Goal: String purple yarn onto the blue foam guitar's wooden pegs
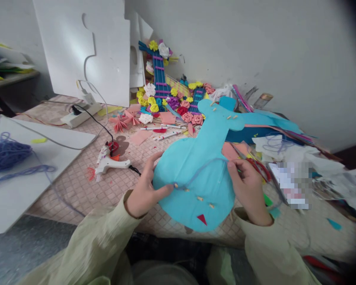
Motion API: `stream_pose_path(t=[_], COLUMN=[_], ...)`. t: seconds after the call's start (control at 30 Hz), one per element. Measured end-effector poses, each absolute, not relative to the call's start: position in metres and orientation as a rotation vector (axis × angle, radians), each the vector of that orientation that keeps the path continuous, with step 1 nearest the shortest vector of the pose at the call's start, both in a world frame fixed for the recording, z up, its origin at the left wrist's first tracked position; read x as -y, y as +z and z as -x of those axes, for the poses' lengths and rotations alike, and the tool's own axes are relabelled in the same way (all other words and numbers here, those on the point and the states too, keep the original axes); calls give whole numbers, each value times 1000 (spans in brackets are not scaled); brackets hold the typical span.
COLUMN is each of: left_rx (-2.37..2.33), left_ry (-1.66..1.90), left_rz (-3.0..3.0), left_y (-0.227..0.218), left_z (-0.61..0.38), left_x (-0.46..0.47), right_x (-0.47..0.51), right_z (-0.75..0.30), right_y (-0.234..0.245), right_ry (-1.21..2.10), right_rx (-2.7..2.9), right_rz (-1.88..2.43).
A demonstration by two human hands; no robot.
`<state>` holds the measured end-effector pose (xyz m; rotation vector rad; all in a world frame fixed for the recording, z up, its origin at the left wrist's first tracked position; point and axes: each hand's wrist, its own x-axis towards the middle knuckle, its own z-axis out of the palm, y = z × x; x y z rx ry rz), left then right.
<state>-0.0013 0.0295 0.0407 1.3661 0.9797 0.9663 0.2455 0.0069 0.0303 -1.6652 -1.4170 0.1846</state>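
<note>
A light-blue guitar-shaped paper cutout lies tilted in front of me, with small wooden pegs on its round body and more on its head. My left hand grips the body's left edge, its thumb pressing beside the leftmost peg. Blue-purple yarn loops at that peg and runs up to the right. Between thumb and fingers, my right hand pinches the yarn's other end above the body's right side. A small red paper triangle sits low on the body.
Left of the cutout stands a white glue gun, its cord leading to a power strip. A yarn pile rests on white board at far left. Paper flowers, red scissors and a phone lie around.
</note>
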Motion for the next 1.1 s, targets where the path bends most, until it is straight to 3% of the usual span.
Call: stream_pose_path(t=[0.77, 1.1], left_rx=[-922, -948], left_ry=[845, 788], left_rz=[-1377, -1685], left_y=[43, 33], left_z=[9, 20], left_x=[-25, -26], right_x=[-41, -69], right_z=[-281, -293], right_y=[63, 79], right_ry=[-145, -97], right_rx=[1649, 1877], right_rz=[1710, 1580])
